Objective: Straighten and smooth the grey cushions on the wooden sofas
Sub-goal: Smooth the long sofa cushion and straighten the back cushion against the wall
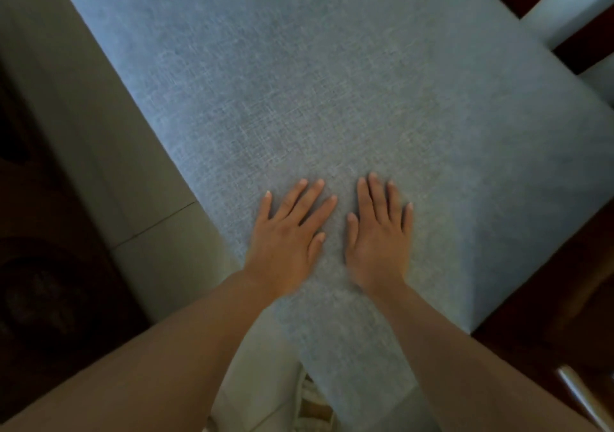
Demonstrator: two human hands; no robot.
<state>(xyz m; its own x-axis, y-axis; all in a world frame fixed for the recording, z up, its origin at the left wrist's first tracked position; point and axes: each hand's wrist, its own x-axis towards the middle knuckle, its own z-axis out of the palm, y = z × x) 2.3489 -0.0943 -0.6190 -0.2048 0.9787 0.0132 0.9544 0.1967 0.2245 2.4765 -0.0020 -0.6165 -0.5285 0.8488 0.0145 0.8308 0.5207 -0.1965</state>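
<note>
On the near end of the grey cushion (332, 106), both of the person's hands lie flat, side by side and nearly touching: the left hand (287, 232) with its fingers (310, 195) spread and straight, the right hand (378, 235) likewise, palms down on the weave and gripping nothing. The cushion itself fills most of the view, sitting on the dark wooden sofa frame (564, 298), whose arm shows along the right edge, with pale floor tile (109, 152) to the left. From where I stand, the risk seems to be in the push: pressing forward with both palms together could drag the whole cushion along the seat rather than flatten its cover, leaving it skewed against the frame. Pressing too lightly might simply chase a ripple ahead of the hands. The cushion's near corner also hangs close to the sofa's edge, so a sideways shove could tip it off toward the floor.
</note>
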